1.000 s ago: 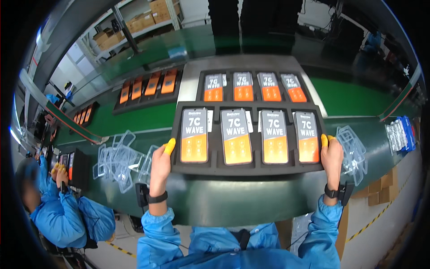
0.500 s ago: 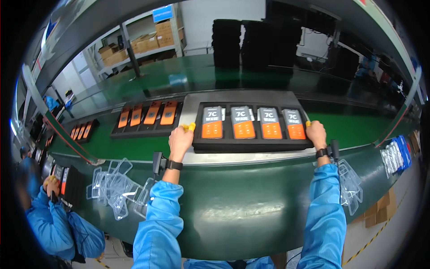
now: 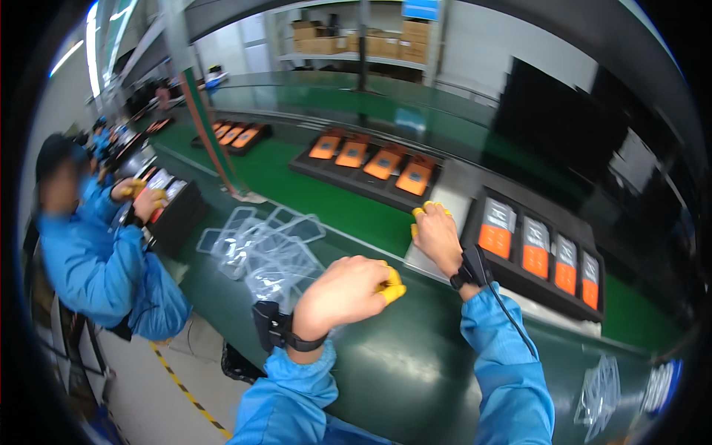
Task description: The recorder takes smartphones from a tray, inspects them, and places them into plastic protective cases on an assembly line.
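A black tray (image 3: 519,285) with four orange-and-grey phones lies on a grey board on the green conveyor belt, at the right. My right hand (image 3: 439,236), with yellow finger cots, rests on the board just left of the tray's left end, fingers slightly spread and holding nothing. My left hand (image 3: 347,293) hovers over the belt's near rim, curled into a loose fist with yellow cots showing and nothing in it. Both wrists wear black straps.
A heap of clear plastic covers (image 3: 259,248) lies on the rim to the left. Two more black trays (image 3: 371,167) (image 3: 237,137) ride the belt farther off. A co-worker in blue (image 3: 89,252) handles a tray at the left. More clear covers (image 3: 601,386) lie at the lower right.
The view has swung left. The tray held at both ends now lies on the belt; my left hand has let go and drawn back into a fist, my right hand sits by its left end.
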A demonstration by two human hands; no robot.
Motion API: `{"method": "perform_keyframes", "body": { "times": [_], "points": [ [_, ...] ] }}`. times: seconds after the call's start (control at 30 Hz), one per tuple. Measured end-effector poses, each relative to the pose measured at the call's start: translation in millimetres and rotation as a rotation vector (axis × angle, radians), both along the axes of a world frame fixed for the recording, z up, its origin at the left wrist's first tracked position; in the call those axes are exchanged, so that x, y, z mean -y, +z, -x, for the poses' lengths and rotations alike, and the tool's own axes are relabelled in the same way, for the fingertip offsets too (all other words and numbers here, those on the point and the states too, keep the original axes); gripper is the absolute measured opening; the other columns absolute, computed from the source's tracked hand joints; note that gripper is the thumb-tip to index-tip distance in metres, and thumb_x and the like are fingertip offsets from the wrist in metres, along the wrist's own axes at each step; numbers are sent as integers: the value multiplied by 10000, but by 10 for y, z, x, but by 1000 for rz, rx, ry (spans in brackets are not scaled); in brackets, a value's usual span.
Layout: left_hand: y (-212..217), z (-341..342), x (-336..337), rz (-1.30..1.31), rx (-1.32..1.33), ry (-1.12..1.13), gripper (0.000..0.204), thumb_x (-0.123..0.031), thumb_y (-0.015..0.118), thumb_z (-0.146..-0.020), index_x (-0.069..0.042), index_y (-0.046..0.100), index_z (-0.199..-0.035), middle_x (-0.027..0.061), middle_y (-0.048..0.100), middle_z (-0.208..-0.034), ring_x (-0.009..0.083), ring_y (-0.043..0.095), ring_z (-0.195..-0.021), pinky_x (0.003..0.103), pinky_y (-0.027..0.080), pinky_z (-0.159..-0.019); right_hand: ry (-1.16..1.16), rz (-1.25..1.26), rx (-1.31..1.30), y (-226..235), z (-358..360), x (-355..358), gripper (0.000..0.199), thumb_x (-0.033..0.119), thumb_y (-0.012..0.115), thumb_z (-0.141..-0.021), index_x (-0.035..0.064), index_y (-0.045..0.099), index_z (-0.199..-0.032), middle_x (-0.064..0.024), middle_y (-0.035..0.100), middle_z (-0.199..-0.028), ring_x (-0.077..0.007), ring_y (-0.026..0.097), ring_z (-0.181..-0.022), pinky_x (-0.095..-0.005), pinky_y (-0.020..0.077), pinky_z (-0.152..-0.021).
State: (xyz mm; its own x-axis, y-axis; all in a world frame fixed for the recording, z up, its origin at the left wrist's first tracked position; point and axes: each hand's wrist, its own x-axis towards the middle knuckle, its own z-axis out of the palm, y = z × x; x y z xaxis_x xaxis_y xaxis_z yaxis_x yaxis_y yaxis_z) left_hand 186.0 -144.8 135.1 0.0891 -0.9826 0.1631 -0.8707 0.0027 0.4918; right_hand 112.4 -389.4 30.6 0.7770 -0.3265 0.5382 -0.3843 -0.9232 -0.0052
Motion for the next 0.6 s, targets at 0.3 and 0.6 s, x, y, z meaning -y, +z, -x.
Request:
{"method": "perform_keyframes", "body": {
  "times": [0.3, 0.6],
  "points": [
    [16, -437, -182, 41, -226, 172, 264, -118, 558, -896, 2, 659, -1108, 250, 667, -875, 425, 641, -841, 478, 501, -709, -77, -22, -319, -351, -1012, 817, 126, 156, 714, -655, 57, 706, -732, -145, 694, -833, -334, 694, -830, -449, 556, -745],
    [-724, -923, 533, 305, -591, 598, 454, -117, 530, -935, 54, 503, -1354, 197, 703, -1095, 262, 681, -1001, 353, 510, -882, 95, -25, -258, 17, -1076, 28, 220, 156, 751, -578, 2, 702, -727, -180, 668, -807, -358, 691, -781, -448, 574, -690]
  ]
}}
